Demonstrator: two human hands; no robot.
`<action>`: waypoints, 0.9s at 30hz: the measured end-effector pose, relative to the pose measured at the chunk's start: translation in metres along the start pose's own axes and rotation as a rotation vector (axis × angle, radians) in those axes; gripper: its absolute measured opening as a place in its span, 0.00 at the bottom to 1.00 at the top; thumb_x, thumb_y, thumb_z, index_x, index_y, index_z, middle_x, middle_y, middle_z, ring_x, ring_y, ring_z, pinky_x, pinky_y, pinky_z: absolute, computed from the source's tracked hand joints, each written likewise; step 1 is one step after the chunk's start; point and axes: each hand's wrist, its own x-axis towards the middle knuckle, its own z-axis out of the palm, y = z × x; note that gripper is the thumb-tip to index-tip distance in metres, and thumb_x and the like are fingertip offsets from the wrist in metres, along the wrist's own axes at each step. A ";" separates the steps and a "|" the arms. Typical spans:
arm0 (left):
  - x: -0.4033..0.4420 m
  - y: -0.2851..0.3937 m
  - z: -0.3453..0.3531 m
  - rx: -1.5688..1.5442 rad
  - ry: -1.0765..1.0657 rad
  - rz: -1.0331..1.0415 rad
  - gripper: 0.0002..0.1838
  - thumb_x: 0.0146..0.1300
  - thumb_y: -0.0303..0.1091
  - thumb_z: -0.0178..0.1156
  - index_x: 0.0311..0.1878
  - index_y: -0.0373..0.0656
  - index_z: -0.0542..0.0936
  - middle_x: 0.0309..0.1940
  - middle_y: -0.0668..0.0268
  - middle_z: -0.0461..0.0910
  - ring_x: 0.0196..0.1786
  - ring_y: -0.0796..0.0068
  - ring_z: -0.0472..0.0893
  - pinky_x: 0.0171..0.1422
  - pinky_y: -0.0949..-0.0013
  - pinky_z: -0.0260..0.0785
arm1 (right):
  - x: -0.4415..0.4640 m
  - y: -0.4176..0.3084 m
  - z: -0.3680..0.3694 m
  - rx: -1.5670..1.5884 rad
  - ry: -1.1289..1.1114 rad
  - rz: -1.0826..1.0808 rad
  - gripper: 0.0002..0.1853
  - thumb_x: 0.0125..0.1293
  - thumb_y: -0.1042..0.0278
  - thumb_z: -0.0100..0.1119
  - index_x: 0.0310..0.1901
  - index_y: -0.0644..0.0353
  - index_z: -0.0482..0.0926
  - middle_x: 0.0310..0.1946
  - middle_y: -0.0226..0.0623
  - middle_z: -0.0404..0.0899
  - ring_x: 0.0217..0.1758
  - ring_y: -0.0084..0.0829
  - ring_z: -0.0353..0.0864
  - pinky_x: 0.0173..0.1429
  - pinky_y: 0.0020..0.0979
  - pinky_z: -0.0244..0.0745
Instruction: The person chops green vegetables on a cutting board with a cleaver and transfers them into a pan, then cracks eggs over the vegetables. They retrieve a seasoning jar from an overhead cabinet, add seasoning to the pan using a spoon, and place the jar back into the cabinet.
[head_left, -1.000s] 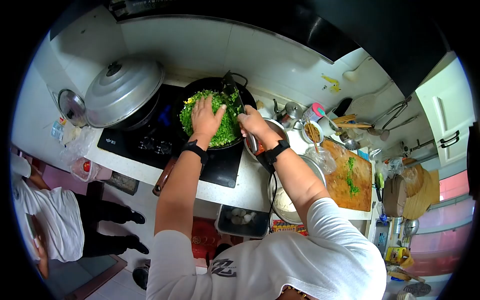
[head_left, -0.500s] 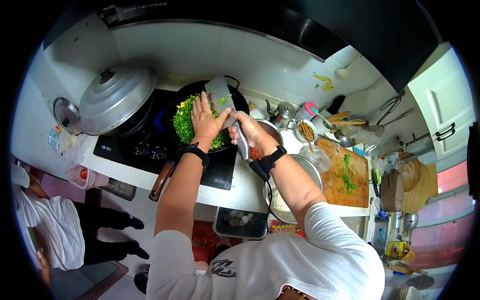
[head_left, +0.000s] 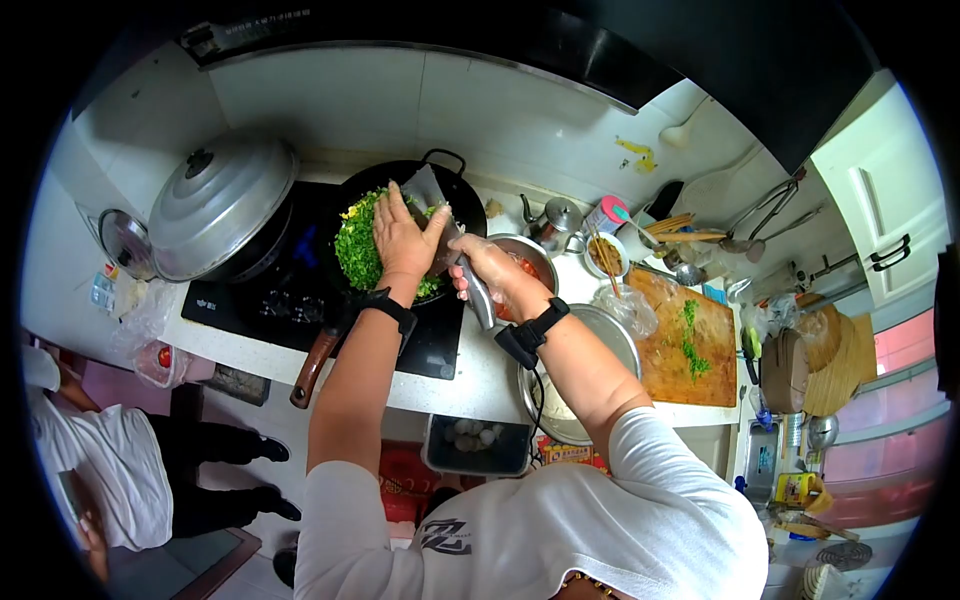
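A dark wok (head_left: 463, 205) on the black stove holds chopped greens (head_left: 356, 245) with some yellow bits. My left hand (head_left: 403, 240) lies over the right part of the greens, fingers fairly straight and thumb apart, its thumb side close to the cleaver's blade. My right hand (head_left: 490, 268) is wrapped round the handle of the cleaver (head_left: 427, 192), whose wide blade is tilted over the wok. Green scraps cling to the blade. Below my right hand, a metal bowl (head_left: 545, 262) with red pieces is partly hidden.
A large lidded pot (head_left: 215, 210) stands at the left of the stove. To the right are a kettle (head_left: 555, 222), a bowl with chopsticks (head_left: 606, 256), a basin (head_left: 622, 345) and a wooden board (head_left: 720, 350) with greens. Another person (head_left: 110, 465) stands at lower left.
The cleaver has turned from edge-on so that its flat side shows, and it has moved left against my left hand. The whole view has shifted slightly.
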 end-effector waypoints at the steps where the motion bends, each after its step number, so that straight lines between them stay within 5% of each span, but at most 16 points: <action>1: -0.001 -0.002 0.003 0.002 -0.003 -0.002 0.50 0.60 0.66 0.55 0.71 0.32 0.55 0.67 0.38 0.60 0.71 0.42 0.58 0.75 0.52 0.49 | 0.001 0.003 0.000 0.002 -0.001 0.004 0.12 0.67 0.56 0.49 0.36 0.56 0.68 0.20 0.29 0.69 0.18 0.24 0.68 0.23 0.29 0.70; 7: 0.015 -0.028 0.006 -0.015 0.017 -0.277 0.54 0.57 0.71 0.52 0.72 0.33 0.54 0.68 0.39 0.59 0.72 0.41 0.58 0.75 0.50 0.49 | -0.012 0.008 0.002 -0.083 -0.091 -0.024 0.08 0.67 0.61 0.49 0.40 0.55 0.65 0.18 0.29 0.67 0.16 0.23 0.67 0.21 0.28 0.68; 11: 0.021 -0.046 0.003 0.064 0.042 -0.392 0.40 0.60 0.56 0.60 0.65 0.32 0.66 0.61 0.44 0.69 0.66 0.46 0.66 0.71 0.53 0.56 | -0.015 0.012 -0.005 -0.082 -0.073 -0.028 0.10 0.65 0.58 0.51 0.40 0.53 0.66 0.20 0.29 0.67 0.16 0.23 0.67 0.20 0.28 0.69; 12: 0.018 -0.048 0.009 0.135 0.242 -0.352 0.25 0.58 0.47 0.63 0.52 0.37 0.78 0.49 0.50 0.79 0.55 0.50 0.76 0.61 0.54 0.67 | -0.014 0.013 -0.007 -0.079 -0.072 -0.030 0.10 0.65 0.58 0.51 0.40 0.53 0.66 0.20 0.29 0.67 0.16 0.23 0.67 0.20 0.28 0.69; 13: 0.018 -0.055 0.012 0.135 0.241 -0.348 0.25 0.58 0.47 0.63 0.52 0.37 0.78 0.49 0.50 0.79 0.55 0.50 0.76 0.61 0.54 0.67 | -0.012 0.013 -0.009 -0.071 -0.053 -0.037 0.10 0.65 0.59 0.51 0.41 0.53 0.66 0.20 0.29 0.67 0.16 0.23 0.67 0.20 0.28 0.69; 16: 0.017 -0.061 0.010 -0.075 0.185 -0.433 0.15 0.57 0.44 0.64 0.26 0.42 0.81 0.25 0.60 0.81 0.29 0.53 0.80 0.38 0.56 0.73 | -0.013 0.012 -0.010 -0.034 -0.033 -0.044 0.09 0.66 0.61 0.51 0.41 0.53 0.66 0.19 0.29 0.66 0.15 0.23 0.66 0.20 0.28 0.67; 20: 0.022 -0.062 0.012 -0.174 0.088 -0.611 0.17 0.59 0.46 0.64 0.26 0.41 0.78 0.23 0.61 0.80 0.25 0.59 0.78 0.36 0.60 0.72 | -0.016 0.011 -0.012 0.026 -0.068 -0.044 0.06 0.67 0.62 0.50 0.40 0.52 0.66 0.18 0.28 0.65 0.14 0.22 0.64 0.19 0.28 0.64; 22: 0.026 -0.087 0.039 -0.667 0.263 -0.503 0.18 0.63 0.48 0.62 0.27 0.43 0.77 0.21 0.67 0.78 0.21 0.68 0.74 0.33 0.63 0.71 | -0.017 0.011 -0.013 0.048 -0.109 -0.037 0.06 0.68 0.62 0.50 0.40 0.51 0.66 0.17 0.27 0.65 0.14 0.22 0.64 0.19 0.27 0.63; 23: 0.027 -0.088 0.041 -0.667 0.263 -0.504 0.18 0.63 0.48 0.62 0.27 0.43 0.77 0.21 0.67 0.78 0.21 0.68 0.74 0.33 0.63 0.71 | -0.017 0.011 -0.014 0.072 -0.150 -0.031 0.06 0.69 0.62 0.50 0.40 0.50 0.66 0.17 0.26 0.64 0.14 0.21 0.64 0.19 0.26 0.62; 25: 0.032 -0.058 0.015 -1.231 0.024 -0.766 0.17 0.65 0.48 0.61 0.34 0.43 0.77 0.27 0.68 0.80 0.24 0.72 0.75 0.32 0.65 0.71 | -0.016 0.012 -0.014 0.086 -0.184 -0.018 0.05 0.69 0.61 0.50 0.40 0.49 0.66 0.17 0.26 0.64 0.14 0.21 0.63 0.19 0.26 0.62; 27: 0.034 -0.064 0.011 -1.240 -0.124 -0.810 0.16 0.66 0.47 0.60 0.41 0.41 0.78 0.34 0.66 0.81 0.30 0.70 0.79 0.34 0.66 0.73 | -0.015 0.012 -0.013 0.099 -0.219 -0.004 0.05 0.70 0.61 0.50 0.40 0.49 0.66 0.17 0.25 0.63 0.14 0.21 0.63 0.19 0.25 0.61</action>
